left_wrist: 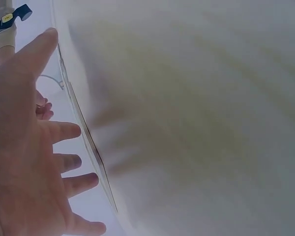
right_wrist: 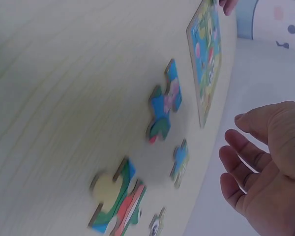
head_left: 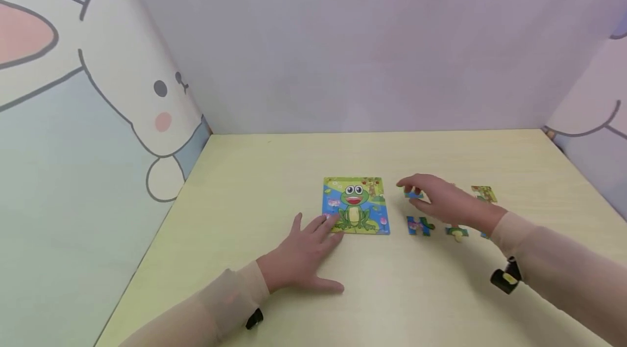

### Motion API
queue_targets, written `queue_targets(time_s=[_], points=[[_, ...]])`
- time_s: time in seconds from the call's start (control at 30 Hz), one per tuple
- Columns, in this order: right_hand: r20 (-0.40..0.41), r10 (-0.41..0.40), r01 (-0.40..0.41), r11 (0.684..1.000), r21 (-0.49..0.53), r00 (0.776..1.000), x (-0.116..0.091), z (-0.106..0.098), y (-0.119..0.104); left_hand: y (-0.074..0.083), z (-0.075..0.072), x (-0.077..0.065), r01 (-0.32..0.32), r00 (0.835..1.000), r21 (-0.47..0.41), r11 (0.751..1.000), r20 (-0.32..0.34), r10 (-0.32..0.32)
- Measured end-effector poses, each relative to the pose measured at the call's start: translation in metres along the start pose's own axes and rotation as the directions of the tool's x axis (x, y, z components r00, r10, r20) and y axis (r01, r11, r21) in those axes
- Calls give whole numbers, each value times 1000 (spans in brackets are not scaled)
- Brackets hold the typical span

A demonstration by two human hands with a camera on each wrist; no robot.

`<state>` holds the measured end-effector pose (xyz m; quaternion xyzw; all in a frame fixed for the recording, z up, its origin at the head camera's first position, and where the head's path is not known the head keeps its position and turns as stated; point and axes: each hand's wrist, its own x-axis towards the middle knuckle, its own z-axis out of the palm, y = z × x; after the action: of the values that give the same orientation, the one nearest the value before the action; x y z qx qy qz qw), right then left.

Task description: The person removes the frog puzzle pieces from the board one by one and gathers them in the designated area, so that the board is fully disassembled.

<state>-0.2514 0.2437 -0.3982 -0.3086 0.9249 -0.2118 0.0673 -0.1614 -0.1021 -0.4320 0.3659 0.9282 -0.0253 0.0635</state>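
Note:
A square frog picture puzzle board (head_left: 360, 211) lies flat on the table. My left hand (head_left: 303, 257) is spread with straight fingers, its fingertips at the board's lower left corner. To the right of the board, my right hand (head_left: 443, 200) hovers over loose jigsaw pieces with its fingers loosely bent. The right wrist view shows nothing between those fingers. A blue piece (head_left: 413, 194) lies below its fingertips, partly covered in the head view. Nearer me is a blue, pink and green piece (right_wrist: 174, 93), beside a larger frog-mouth piece (right_wrist: 120, 201).
Another piece (head_left: 484, 193) lies at the far right of the group, and some others are partly hidden by the right hand and forearm. The pale table (head_left: 254, 173) meets a plain back wall (head_left: 352, 53). A rabbit-printed panel (head_left: 122, 91) stands on the left.

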Motion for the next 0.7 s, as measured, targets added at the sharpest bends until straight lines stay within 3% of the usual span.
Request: queue_targets(time_s=[0.4,0.7], points=[[92,-102,96,993,65,990,53,42,-45,-7,3,-17,107,993,-91,990,52,-102],[143,-99,91,994,59,985,70,61,-63,-9,3,-20,80,995,-90,993,59,-75]])
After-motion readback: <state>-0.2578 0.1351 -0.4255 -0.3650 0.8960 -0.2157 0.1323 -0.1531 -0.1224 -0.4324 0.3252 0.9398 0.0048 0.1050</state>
